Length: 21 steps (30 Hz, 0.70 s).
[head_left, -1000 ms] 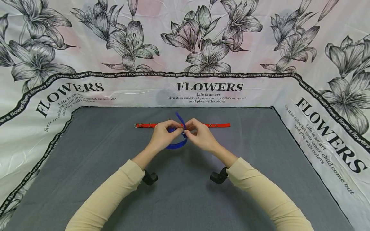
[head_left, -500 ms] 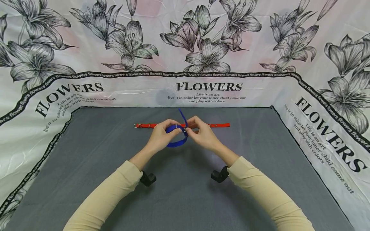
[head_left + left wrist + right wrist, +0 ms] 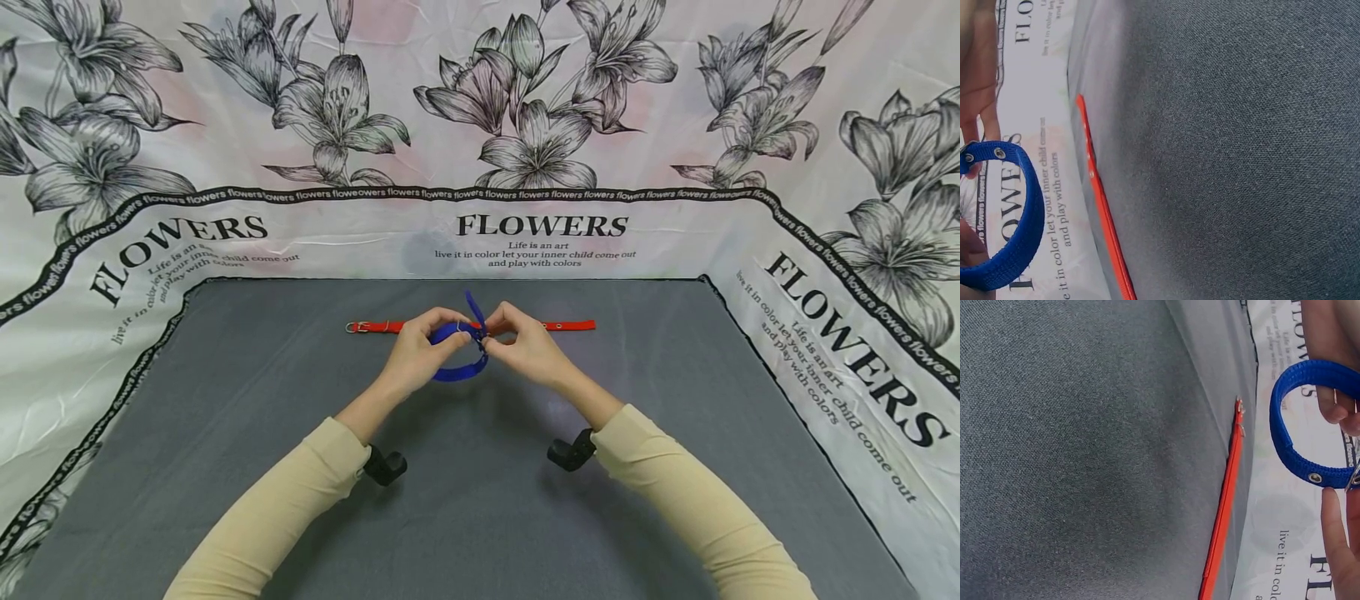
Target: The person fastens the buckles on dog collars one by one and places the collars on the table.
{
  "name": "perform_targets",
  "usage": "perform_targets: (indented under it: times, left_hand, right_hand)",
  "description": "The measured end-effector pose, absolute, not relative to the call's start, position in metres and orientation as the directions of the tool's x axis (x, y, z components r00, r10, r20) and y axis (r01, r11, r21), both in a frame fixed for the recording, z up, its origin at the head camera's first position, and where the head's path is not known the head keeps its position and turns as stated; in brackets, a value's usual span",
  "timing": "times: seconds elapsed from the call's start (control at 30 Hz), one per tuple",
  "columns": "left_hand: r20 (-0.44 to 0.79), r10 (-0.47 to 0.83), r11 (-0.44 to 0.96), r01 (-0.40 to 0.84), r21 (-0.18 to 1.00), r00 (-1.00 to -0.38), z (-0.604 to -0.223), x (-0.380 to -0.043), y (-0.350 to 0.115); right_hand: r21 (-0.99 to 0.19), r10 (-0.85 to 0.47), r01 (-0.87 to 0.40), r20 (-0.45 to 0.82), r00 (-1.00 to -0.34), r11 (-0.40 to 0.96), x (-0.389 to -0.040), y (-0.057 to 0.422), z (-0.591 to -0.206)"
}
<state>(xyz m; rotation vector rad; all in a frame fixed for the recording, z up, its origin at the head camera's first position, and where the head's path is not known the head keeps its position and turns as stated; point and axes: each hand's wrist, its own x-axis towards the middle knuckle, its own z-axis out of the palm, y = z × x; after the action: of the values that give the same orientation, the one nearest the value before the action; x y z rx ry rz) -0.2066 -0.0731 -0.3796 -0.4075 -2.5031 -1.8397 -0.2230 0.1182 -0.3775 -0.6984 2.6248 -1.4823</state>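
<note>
A blue collar [image 3: 459, 374] with metal eyelets is bent into a loop and held up over the far part of the table. My left hand [image 3: 417, 353] pinches it from the left, thumb and fingers close to the metal buckle [image 3: 1354, 480]. From the other side my right hand [image 3: 531, 353] pinches the strap beside the buckle. The strap's free end sticks up between both hands in the head view. Behind them a red collar [image 3: 572, 326] lies straight on the table, its middle hidden by the hands; its buckle end [image 3: 360, 327] points left.
The table wears a grey cloth [image 3: 480, 517]. A white flower-printed sheet [image 3: 352, 237] with black lettering rises at the back and both sides. Each wrist carries a black camera mount, such as the left camera mount [image 3: 386, 467].
Both hands have shifted slightly, and more of the blue loop shows between them. The strap's free end rose, then dipped a little, ending farther right. The red collar stayed put.
</note>
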Motion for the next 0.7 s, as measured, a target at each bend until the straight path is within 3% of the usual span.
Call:
perform_targets:
  times: [0.4,0.7]
  left_hand:
    - [0.137,0.181,0.314,0.189,0.93,-0.974,-0.38,-0.21,-0.074]
    - [0.136,0.183,0.322,0.19,0.927,-0.974,-0.382,-0.21,-0.075]
  right_hand:
    - [-0.791,-0.411,-0.445,0.272,-0.87,0.419,-0.224,0.117,-0.385]
    - [-0.779,-0.41,-0.456,0.281,-0.868,0.43,-0.201,0.11,-0.353]
